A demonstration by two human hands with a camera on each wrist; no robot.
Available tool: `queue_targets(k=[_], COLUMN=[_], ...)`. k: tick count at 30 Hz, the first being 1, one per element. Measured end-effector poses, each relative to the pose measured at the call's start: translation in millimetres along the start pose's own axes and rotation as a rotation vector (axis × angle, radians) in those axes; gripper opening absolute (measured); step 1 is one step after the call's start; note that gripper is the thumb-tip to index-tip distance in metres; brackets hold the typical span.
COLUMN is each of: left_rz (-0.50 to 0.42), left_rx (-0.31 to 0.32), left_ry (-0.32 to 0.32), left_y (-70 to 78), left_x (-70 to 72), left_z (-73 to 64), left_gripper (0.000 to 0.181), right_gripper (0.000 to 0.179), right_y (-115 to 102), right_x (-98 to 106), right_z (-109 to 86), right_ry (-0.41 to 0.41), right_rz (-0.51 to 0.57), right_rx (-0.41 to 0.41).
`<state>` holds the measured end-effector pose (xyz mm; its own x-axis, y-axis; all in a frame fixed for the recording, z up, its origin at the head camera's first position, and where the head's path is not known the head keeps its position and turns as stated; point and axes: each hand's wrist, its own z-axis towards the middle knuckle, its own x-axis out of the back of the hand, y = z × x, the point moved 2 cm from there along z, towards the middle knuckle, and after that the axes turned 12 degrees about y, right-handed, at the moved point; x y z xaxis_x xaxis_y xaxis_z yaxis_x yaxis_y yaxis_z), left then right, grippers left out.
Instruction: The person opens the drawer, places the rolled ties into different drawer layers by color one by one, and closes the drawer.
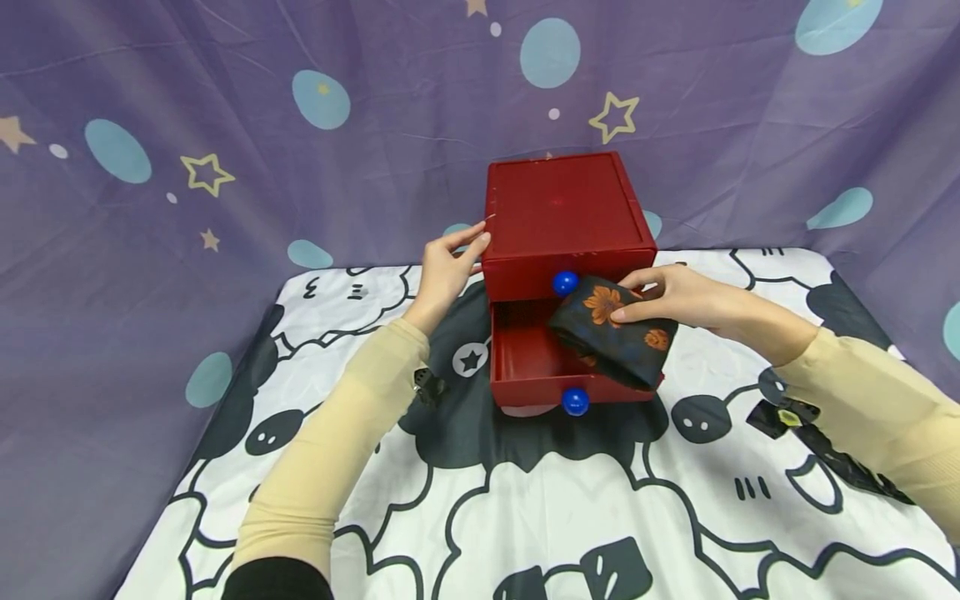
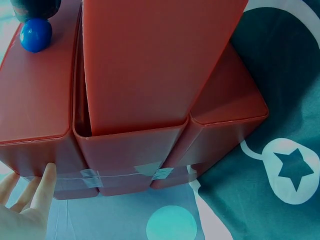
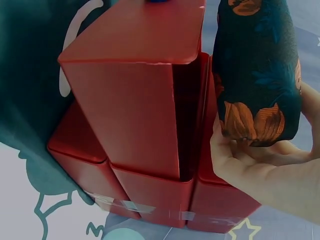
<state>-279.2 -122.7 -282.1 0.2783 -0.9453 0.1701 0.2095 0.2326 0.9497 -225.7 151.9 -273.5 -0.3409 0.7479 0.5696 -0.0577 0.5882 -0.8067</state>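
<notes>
A red drawer cabinet [image 1: 558, 204] stands on the cloth, its middle drawer [image 1: 525, 358] pulled out and its top drawer closed. My left hand [image 1: 444, 271] rests its fingertips against the cabinet's upper left side, and the left wrist view shows those fingers [image 2: 44, 187] fairly straight. Over the right part of the pulled-out drawer, my right hand [image 1: 690, 296] grips a folded dark cloth [image 1: 626, 337] printed with orange flowers. The right wrist view shows the folded cloth [image 3: 257, 70] as a thick bundle, with fingers around its lower end. Part of the drawer's inside is hidden behind it.
Blue round knobs sit on the top drawer [image 1: 566, 283] and the pulled-out drawer [image 1: 575, 402]. Clear tape [image 2: 90, 178] runs across the cabinet's back. A black-and-white patterned tablecloth [image 1: 540, 500] lies underneath; a purple curtain [image 1: 420, 83] hangs close behind.
</notes>
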Motion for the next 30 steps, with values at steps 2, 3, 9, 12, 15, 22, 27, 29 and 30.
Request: queue_targets(k=[2, 3, 9, 12, 15, 22, 27, 29, 30], left_rz=[-0.003, -0.004, 0.008, 0.010, 0.006, 0.002, 0.016, 0.019, 0.022], left_rx=[0.001, 0.002, -0.006, 0.002, 0.015, 0.046, 0.045, 0.043, 0.043], left_ry=[-0.002, -0.002, 0.004, 0.001, -0.004, -0.011, -0.007, -0.008, -0.008], left_y=[0.8, 1.0, -0.4, -0.8, 0.5, 19.8, 26.9, 27.3, 27.2], left_x=[0.1, 0.2, 0.6, 0.6, 0.6, 2.7, 2.9, 2.8, 2.8], left_z=[-0.2, -0.4, -0.5, -0.9, -1.7, -12.4, -16.8, -16.8, -16.7], left_gripper=[0.032, 0.032, 0.032, 0.033, 0.033, 0.033, 0.033, 0.033, 0.033], right_gripper=[0.045, 0.045, 0.042, 0.042, 0.045, 0.048, 0.045, 0.042, 0.040], right_y=[0, 0, 3, 5, 5, 5, 4, 3, 3], right_x=[0, -1, -3, -5, -7, -10, -13, -14, -15], right_z=[0.5, 0.7, 3.0, 4.9, 7.0, 12.4, 14.9, 15.6, 16.2], right_ry=[-0.014, -0.024, -0.077, -0.103, -0.144, -0.203, -0.199, -0.190, -0.187], right_rz=[0.011, 0.017, 0.042, 0.054, 0.073, 0.120, 0.141, 0.151, 0.159], right_rx=[0.000, 0.000, -0.014, -0.026, -0.045, -0.117, -0.162, -0.176, -0.184])
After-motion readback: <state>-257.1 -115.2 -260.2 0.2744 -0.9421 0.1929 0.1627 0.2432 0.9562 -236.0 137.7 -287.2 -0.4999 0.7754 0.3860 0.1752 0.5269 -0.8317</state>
